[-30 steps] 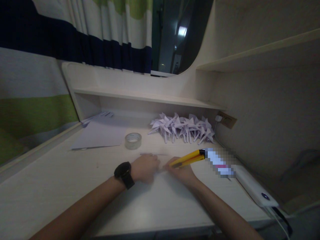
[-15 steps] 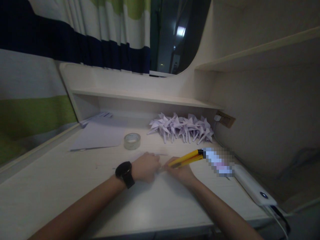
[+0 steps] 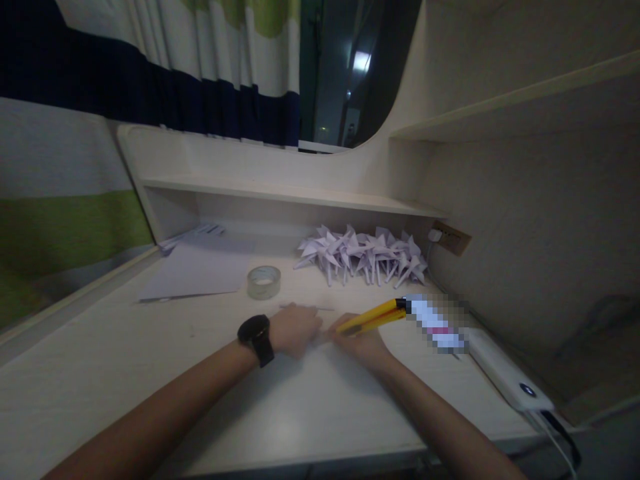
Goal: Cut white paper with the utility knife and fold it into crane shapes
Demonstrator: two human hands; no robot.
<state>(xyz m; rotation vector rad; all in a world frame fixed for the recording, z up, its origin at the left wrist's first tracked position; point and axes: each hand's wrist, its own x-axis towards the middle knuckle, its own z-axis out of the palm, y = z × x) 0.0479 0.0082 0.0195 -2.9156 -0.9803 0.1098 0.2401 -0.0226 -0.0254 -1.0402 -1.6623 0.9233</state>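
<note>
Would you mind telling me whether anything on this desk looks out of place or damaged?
Nothing stands out: the pile of folded white paper shapes sits tidily by the back wall, the clear tape roll lies flat, nothing spilled.

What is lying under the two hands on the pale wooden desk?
A white paper sheet lies under the left hand and the right hand, which holds a yellow utility knife. The spot under the fingers is covered.

Yellow knife (image 3: 373,318): long, slim body with a black collar at its far end, held in the right hand (image 3: 361,340), tilted low over the desk, tip toward the left hand (image 3: 296,329). Paper (image 3: 320,337): small, white, flat on the desk between both hands, largely hidden.
</note>
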